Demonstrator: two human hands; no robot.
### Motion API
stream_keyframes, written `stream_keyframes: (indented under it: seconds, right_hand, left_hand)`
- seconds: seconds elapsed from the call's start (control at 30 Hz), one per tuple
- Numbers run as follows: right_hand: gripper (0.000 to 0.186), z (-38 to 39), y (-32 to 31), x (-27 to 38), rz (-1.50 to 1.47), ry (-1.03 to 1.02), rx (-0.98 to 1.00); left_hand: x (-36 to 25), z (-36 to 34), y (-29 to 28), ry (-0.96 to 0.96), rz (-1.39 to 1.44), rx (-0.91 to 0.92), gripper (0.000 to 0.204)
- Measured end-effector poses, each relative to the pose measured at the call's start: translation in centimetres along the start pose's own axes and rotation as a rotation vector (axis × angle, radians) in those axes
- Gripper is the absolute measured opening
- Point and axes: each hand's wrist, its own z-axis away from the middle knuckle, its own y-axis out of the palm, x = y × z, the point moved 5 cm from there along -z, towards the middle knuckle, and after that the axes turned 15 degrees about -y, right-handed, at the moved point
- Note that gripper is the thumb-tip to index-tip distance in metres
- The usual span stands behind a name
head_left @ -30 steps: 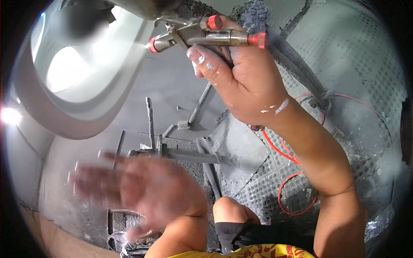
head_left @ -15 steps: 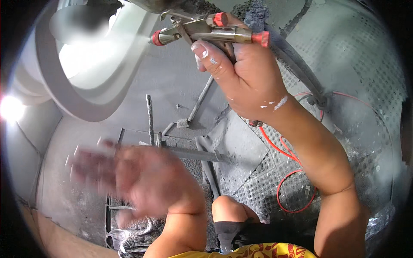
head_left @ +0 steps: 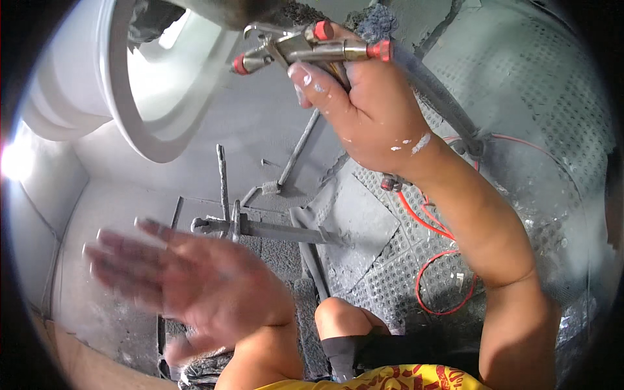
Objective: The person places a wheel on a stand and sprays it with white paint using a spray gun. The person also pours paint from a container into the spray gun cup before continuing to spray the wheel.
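Note:
My right hand (head_left: 380, 107) is wrapped round the grip of a metal spray gun (head_left: 305, 52) with red knobs and a red nozzle end. White paint flecks mark its thumb and wrist. The nozzle points left, toward a large white hollow piece (head_left: 78, 65) with a wide curved rim, partly out of view at the upper left. Lower left, my left hand (head_left: 201, 279) is held in the air, palm showing, fingers stretched out and a little blurred; it holds nothing and is apart from the white piece.
Below the white piece stands a grey-coated metal stand (head_left: 273, 231) with upright rods. A red hose (head_left: 422, 218) hangs below my right wrist and loops over the dimpled floor mat (head_left: 403, 273). A bright lamp (head_left: 18, 162) shines at the far left. My bent knee (head_left: 341, 318) is at the bottom.
The white piece has turned, showing more of its outer side, with its rim shifted right and up. My left hand has moved slightly left, its fingers more spread. The spray gun has barely moved.

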Motion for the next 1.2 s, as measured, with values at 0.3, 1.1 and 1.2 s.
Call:
stream_keyframes:
  seconds: [0.3, 1.1, 1.2]
  right_hand:
    - [0.026, 1.8, 1.4, 0.0, -0.093, 0.162, 0.136]
    - [0.024, 1.0, 0.6, -1.0, 0.114, -0.078, 0.027]
    - [0.024, 1.9, 1.3, -1.2, 0.035, -0.01, 0.027]
  left_hand:
    - [6.8, -0.1, -8.9, -0.184, -0.708, -0.349, 0.1]
    - [10.3, 0.3, -7.0, -0.327, -0.282, -0.479, 0.083]
    - [3.4, 1.6, 1.3, -0.101, 0.136, -0.244, 0.098]
